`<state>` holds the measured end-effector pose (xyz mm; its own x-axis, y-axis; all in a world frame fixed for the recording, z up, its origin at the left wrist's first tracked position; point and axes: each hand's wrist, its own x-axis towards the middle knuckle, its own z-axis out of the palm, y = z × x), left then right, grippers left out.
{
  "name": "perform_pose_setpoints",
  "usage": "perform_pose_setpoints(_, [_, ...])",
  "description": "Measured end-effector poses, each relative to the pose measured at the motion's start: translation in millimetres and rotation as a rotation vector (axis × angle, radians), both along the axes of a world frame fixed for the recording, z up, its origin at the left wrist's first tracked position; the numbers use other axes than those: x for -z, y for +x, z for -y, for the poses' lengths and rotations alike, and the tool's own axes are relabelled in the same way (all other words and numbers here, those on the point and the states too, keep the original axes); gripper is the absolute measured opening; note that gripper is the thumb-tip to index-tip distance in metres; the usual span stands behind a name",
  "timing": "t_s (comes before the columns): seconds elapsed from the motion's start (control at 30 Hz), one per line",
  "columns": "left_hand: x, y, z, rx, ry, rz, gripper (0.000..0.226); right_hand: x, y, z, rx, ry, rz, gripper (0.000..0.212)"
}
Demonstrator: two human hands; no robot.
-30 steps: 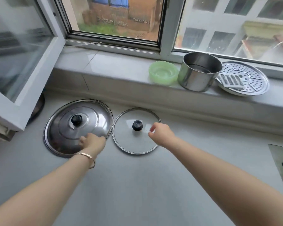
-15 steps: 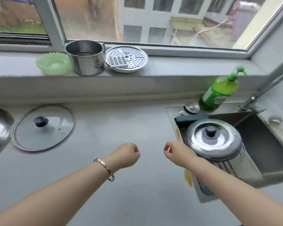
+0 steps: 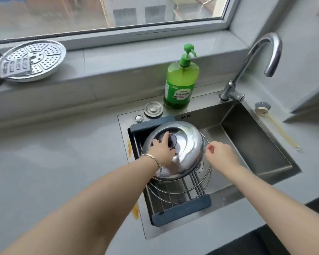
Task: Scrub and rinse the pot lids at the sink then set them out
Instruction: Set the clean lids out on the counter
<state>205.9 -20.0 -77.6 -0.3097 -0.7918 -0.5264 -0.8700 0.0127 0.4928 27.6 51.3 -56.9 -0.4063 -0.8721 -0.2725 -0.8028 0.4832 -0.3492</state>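
Two hands meet at one lid; read from left. Far left, on the window sill, a perforated steamer plate (image 3: 30, 60) carries a small grater (image 3: 15, 68), well apart from the work. Across the bare counter (image 3: 63, 162) the left forearm reaches to the drying rack (image 3: 182, 208) that spans the left part of the sink (image 3: 256, 137). There the left hand (image 3: 162, 150) lies on the crown of the steel lid (image 3: 186, 144), fingers curled round its dark central knob (image 3: 173, 141), thumb pointing to the far side: a grasp from above. The lid sits dome up on wire rings (image 3: 191, 188) on the rack, its near rim hidden under the wrist. The soap bottle (image 3: 180, 83) stands just beyond it on the far ledge. The right hand (image 3: 222, 153) hovers just beside the lid's right rim, fingers loosely curled, holding nothing that can be made out; contact with the wire cannot be told. Judged relation: the lid is round, without a long axis, so the knob directly beneath the left palm is the handle, and the open basin under the tap (image 3: 254, 57) lies to its right. The brush (image 3: 262, 108) rests far right
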Motion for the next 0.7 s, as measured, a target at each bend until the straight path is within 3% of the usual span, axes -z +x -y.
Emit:
perform_pose_setpoints(0.13, [15.0, -21.2, 13.8, -0.109, -0.108, -0.014, 0.04, 10.7, -29.7, 4.9, 0.099, -0.058, 0.082, 0.016])
perform_pose_setpoints(0.27, [17.9, -19.9, 20.9, -0.078, -0.195, -0.042, 0.029, 22.0, -41.3, 4.1, 0.104, 0.027, 0.112, 0.016])
perform_pose_setpoints(0.37, [9.5, -11.6, 21.9, -0.208, -0.283, -0.187, 0.018, 23.0, -42.9, 4.0, 0.071, 0.023, 0.112, 0.019])
perform_pose_setpoints(0.53, [-23.0, 28.7, 27.7, -0.448, -0.39, -0.493, 0.01, 21.7, -14.7, 18.9, -0.196, -0.013, 0.07, 0.025])
perform_pose_setpoints(0.7, [-46.1, 71.7, 25.8, -0.598, -0.435, -0.554, 0.009, 38.1, 50.4, 55.7, -0.529, 0.106, -0.041, 0.068])
